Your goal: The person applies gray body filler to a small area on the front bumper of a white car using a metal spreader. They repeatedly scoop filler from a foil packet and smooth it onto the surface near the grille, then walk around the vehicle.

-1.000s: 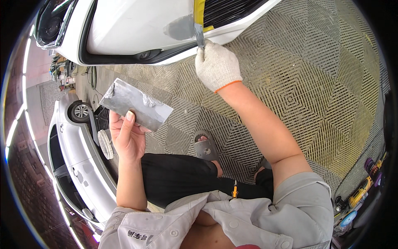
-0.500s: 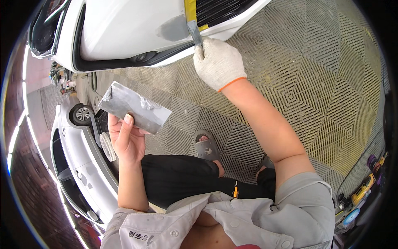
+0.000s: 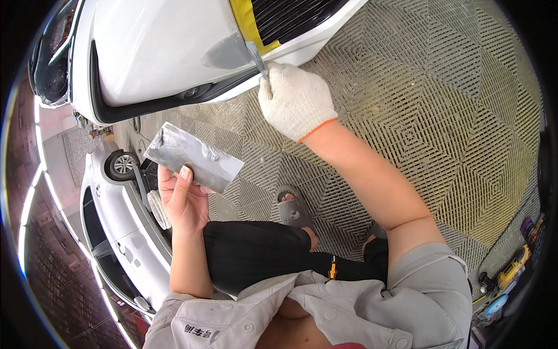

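Note:
My left hand point(image 3: 183, 198), bare, holds a flat grey board point(image 3: 192, 160) with dabs of grey putty on it, thumb on top. My right hand point(image 3: 295, 99), in a white knit glove with an orange cuff, grips a narrow grey spreader point(image 3: 256, 57), its blade at the edge of a grey patch point(image 3: 226, 51) on a white car panel point(image 3: 145, 49). Yellow masking tape point(image 3: 247, 17) runs beside the patch, along a black slatted grille point(image 3: 290, 17).
A silver car point(image 3: 122, 238) stands at the left. Grey slatted mats point(image 3: 418, 128) cover the floor, where my sandalled foot point(image 3: 295, 215) rests. Yellow tools point(image 3: 511, 270) and a blue disc point(image 3: 496, 305) lie at the lower right.
The car front and the spreader in my right hand have shifted left and slightly down in the view. The board in my left hand has moved slightly right and down.

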The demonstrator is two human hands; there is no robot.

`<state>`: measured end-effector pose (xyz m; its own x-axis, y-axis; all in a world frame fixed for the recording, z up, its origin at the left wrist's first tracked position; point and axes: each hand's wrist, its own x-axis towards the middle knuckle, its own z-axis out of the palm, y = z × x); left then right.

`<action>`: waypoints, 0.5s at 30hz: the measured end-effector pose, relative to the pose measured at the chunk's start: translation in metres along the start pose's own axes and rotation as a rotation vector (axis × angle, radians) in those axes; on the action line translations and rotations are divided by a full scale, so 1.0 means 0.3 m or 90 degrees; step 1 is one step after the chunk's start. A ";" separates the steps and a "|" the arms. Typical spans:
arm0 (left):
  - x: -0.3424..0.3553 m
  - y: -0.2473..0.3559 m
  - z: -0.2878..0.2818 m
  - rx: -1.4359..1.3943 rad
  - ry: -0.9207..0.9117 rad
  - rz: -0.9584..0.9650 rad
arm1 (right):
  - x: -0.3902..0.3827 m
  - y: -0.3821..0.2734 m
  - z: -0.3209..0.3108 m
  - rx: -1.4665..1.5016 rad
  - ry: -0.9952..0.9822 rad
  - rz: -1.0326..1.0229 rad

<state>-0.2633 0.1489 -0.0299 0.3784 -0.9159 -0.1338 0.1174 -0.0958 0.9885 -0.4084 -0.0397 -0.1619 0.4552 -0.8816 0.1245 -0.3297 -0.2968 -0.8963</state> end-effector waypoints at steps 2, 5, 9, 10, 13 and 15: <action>0.006 -0.007 0.014 0.001 0.050 0.002 | -0.004 0.003 0.013 0.005 0.011 -0.001; 0.006 -0.020 0.029 0.003 0.139 0.007 | -0.006 -0.001 0.020 -0.003 -0.015 0.019; 0.014 -0.020 0.013 0.019 0.070 -0.011 | -0.004 -0.012 0.019 -0.016 -0.024 0.027; 0.017 -0.018 0.007 -0.005 0.002 -0.012 | -0.004 -0.015 0.021 -0.003 -0.030 0.031; 0.020 -0.024 0.000 0.005 0.014 -0.025 | -0.005 -0.016 0.034 0.026 -0.025 0.033; 0.023 -0.028 0.005 0.030 0.041 -0.027 | -0.006 -0.013 0.048 0.029 0.012 0.021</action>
<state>-0.2630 0.1428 -0.0389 0.4318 -0.8841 -0.1785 0.0914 -0.1540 0.9838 -0.3960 -0.0315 -0.1647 0.4294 -0.8973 0.1021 -0.3053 -0.2506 -0.9187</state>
